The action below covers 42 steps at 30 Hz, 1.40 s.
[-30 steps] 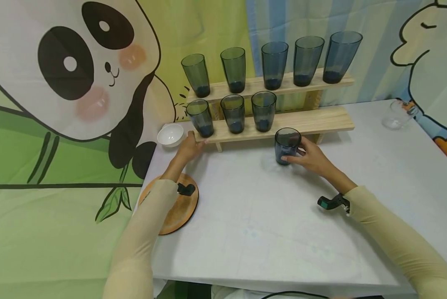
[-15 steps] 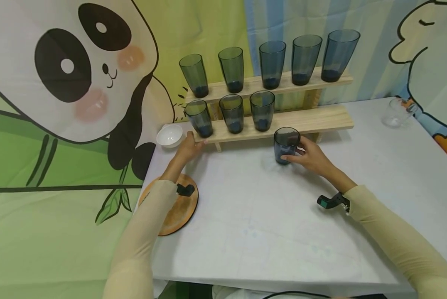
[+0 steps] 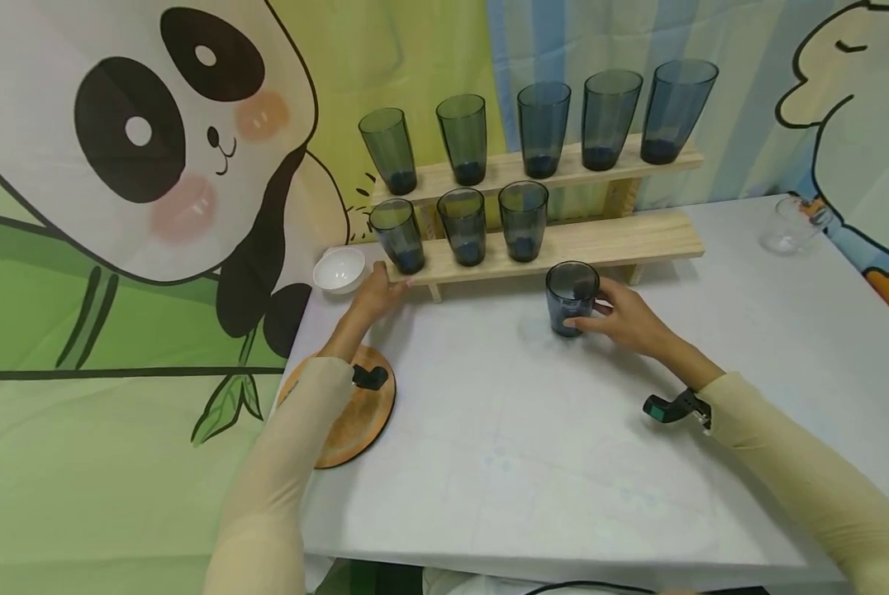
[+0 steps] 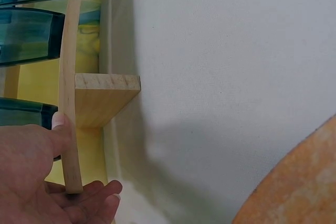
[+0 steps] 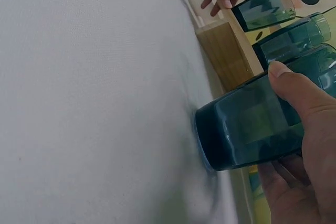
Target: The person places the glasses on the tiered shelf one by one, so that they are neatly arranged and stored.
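A dark blue tumbler (image 3: pixel 571 297) stands on the white table (image 3: pixel 534 430) just in front of the two-step wooden rack (image 3: pixel 608 235). My right hand (image 3: pixel 626 318) grips this tumbler (image 5: pixel 247 127) from its right side, thumb across the front. My left hand (image 3: pixel 376 291) holds the left end of the rack's lower shelf (image 4: pixel 71 103), thumb on top and fingers beneath. Three blue tumblers (image 3: pixel 463 225) stand on the lower shelf, and several more (image 3: pixel 543 128) line the upper one.
A small white bowl (image 3: pixel 339 268) sits left of the rack. A round orange wooden board (image 3: pixel 348 417) lies under my left forearm at the table's left edge. A clear glass (image 3: pixel 790 225) stands at the far right. Cartoon backdrop cloth hangs behind.
The right hand and its tumbler have shifted slightly toward me on the table. The left hand has stayed on the shelf end.
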### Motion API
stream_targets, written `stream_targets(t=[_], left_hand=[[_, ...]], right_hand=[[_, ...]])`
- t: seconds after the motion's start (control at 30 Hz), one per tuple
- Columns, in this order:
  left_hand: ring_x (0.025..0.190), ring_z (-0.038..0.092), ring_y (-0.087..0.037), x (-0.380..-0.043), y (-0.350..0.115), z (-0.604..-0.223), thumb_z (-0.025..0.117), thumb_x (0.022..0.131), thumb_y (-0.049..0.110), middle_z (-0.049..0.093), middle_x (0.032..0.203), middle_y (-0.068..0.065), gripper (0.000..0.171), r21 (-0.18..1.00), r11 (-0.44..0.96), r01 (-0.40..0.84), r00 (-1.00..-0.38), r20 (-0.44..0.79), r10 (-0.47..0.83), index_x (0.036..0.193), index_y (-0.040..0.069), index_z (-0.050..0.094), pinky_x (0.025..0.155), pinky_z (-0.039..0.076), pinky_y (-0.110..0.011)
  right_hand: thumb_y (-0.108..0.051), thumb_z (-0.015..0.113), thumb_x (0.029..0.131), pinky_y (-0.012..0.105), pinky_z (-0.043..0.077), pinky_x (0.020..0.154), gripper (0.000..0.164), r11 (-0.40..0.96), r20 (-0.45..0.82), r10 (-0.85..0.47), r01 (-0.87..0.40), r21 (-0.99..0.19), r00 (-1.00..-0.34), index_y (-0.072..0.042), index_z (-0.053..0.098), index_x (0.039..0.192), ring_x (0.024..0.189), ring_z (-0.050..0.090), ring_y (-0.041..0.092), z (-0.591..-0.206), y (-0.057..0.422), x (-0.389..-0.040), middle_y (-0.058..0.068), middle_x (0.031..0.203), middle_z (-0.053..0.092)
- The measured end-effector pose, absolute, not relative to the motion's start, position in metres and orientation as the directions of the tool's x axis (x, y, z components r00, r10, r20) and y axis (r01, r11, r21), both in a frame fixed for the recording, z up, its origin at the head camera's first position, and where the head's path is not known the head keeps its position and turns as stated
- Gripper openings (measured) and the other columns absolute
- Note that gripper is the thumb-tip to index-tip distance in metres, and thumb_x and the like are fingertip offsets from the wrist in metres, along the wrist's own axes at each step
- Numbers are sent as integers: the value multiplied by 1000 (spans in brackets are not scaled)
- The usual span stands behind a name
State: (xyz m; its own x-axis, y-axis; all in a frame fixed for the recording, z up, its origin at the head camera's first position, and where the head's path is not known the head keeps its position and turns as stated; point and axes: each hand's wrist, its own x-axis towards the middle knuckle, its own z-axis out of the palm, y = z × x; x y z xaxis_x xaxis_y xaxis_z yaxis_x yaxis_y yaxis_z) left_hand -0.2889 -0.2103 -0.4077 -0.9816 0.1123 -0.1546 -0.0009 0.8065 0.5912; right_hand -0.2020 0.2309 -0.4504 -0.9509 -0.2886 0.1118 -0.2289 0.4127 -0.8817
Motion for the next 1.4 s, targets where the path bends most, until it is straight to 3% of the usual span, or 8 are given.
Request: stream_targets(t=[0.27, 0.47, 0.63, 0.73, 1.2, 1.4], left_hand=[[152, 34, -49, -288, -212, -408, 57, 109, 43, 28, 163, -41, 90, 580, 815, 1, -982, -155, 111, 162, -11, 9, 125, 31, -55], [154, 32, -48, -286, -215, -409, 56, 109, 44, 26, 164, -40, 91, 579, 815, 11, -981, -152, 121, 162, -11, 9, 126, 29, -54], [154, 33, -48, -288, -217, -407, 55, 109, 45, 26, 164, -40, 91, 583, 812, 22, -981, -146, 131, 162, -12, 8, 126, 29, -54], [153, 34, -49, -288, -216, -406, 56, 109, 43, 27, 163, -41, 90, 586, 810, 25, -983, -135, 128, 162, -12, 9, 125, 30, -54], [153, 35, -47, -287, -213, -410, 57, 109, 45, 30, 163, -39, 90, 580, 815, 7, -982, -148, 114, 162, -11, 10, 125, 31, -54], [153, 35, -47, -287, -211, -411, 57, 109, 46, 29, 164, -38, 91, 573, 820, 8, -982, -151, 115, 163, -10, 10, 125, 31, -53]], right_hand=[[-24, 86, 92, 36, 47, 113, 71, 433, 98, -276, -215, -876, -956, -6, 52, 151, 142, 55, 36, -417, 239, -202, 17, 151, 55], [-30, 84, 94, 23, 56, 99, 72, 455, 75, -209, -164, -875, -975, -6, 48, 152, 138, 58, 39, -388, 247, -212, 18, 149, 55], [-41, 83, 93, 48, 42, 119, 79, 505, 124, -135, -176, -845, -983, -2, 46, 151, 143, 51, 40, -371, 252, -230, 22, 149, 53], [-45, 82, 93, 55, 38, 120, 80, 524, 135, -93, -164, -836, -986, 2, 46, 147, 143, 49, 42, -367, 253, -243, 25, 146, 54], [-50, 77, 94, 55, 37, 121, 86, 499, 82, -34, -88, -862, -996, 1, 41, 153, 148, 44, 42, -373, 247, -265, 26, 154, 49], [-50, 77, 94, 56, 38, 121, 80, 514, 86, -15, -82, -854, -996, 2, 45, 146, 143, 48, 43, -380, 251, -265, 26, 146, 52]])
